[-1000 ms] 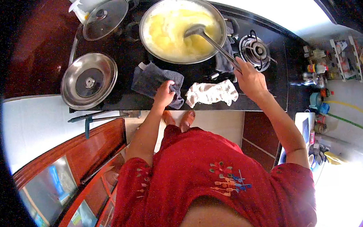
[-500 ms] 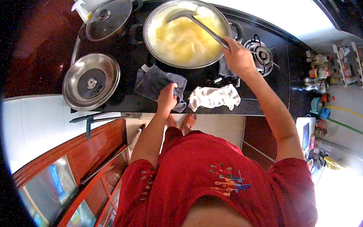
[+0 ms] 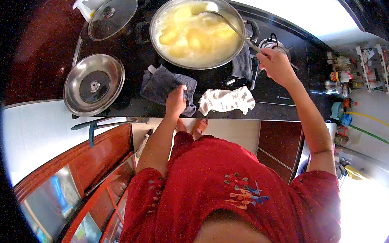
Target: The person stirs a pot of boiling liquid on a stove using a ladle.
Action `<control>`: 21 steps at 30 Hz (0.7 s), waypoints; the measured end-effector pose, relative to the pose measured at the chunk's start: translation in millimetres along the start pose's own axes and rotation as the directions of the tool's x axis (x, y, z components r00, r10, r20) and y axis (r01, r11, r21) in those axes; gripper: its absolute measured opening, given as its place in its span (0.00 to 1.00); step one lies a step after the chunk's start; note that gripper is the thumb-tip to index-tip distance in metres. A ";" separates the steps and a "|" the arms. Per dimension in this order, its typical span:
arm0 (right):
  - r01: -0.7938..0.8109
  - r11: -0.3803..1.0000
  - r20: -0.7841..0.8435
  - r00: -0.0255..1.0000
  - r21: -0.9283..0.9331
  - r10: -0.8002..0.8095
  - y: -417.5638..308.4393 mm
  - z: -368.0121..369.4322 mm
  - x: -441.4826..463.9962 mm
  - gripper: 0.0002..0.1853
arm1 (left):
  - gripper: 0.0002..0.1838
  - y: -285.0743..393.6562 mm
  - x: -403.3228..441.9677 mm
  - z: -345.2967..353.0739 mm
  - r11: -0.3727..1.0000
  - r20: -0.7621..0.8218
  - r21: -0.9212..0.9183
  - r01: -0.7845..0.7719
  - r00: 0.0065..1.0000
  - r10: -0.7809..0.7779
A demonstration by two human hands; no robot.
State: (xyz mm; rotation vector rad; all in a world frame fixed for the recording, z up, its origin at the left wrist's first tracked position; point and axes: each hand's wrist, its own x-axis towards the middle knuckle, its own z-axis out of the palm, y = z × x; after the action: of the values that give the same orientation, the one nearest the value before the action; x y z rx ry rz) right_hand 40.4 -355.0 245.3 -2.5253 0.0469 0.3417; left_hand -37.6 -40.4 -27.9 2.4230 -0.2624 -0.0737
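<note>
A wide metal pot (image 3: 190,42) stands at the back of the black stove, holding frothy liquid with yellow pieces. My right hand (image 3: 276,63) grips the handle end of a metal ladle (image 3: 236,29), whose bowl is partly sunk in the froth near the pot's far side. On the counter's front part, my left hand (image 3: 176,100) holds a dark grey cloth (image 3: 162,86), thumb pointing up. Beside that cloth, to its right, lies a crumpled white cloth (image 3: 226,100). Another grey cloth (image 3: 242,64) sits under the ladle's handle.
On the left are a glass lid (image 3: 113,17), a round steel lid or pan (image 3: 80,77) and a white spray bottle (image 3: 83,8). A second burner (image 3: 273,42) is right of the pot. Bottles (image 3: 341,76) stand along the right wall.
My right hand has moved right and slightly down from half a second ago, and the ladle's bowl has shifted right across the pot. My left hand stays on the grey cloth.
</note>
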 end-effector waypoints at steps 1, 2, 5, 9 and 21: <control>-0.027 0.999 0.003 1.000 0.047 0.027 0.2 -0.1 -5.2 0.16 | 0.26 0.3 0.6 0.0 1.000 0.022 0.010 0.022 0.999 -0.023; -0.053 0.994 0.007 0.999 0.094 0.053 0.1 -0.3 -9.8 0.15 | 0.26 0.7 1.4 -0.9 0.999 0.043 0.021 0.045 0.998 -0.045; -0.145 0.965 0.102 0.987 0.219 0.125 0.0 -5.0 -20.3 0.15 | 0.26 -1.0 1.9 -0.3 0.998 0.056 0.026 0.056 0.997 -0.057; -0.210 0.905 0.246 0.961 0.369 0.122 2.1 -8.7 -28.5 0.14 | 0.26 -1.0 2.2 0.2 0.998 0.039 0.037 0.049 0.998 -0.050; -0.582 0.475 0.651 0.759 0.660 0.026 9.8 -7.9 -24.1 0.10 | 0.25 6.8 1.1 -6.5 0.997 0.048 0.027 0.076 0.996 -0.077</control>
State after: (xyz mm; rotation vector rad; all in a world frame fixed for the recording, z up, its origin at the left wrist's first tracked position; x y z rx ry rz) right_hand 17.9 -368.5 252.3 -1.3210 0.3800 0.9620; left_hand -36.8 -41.6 -18.5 2.4586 -0.1940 -0.1649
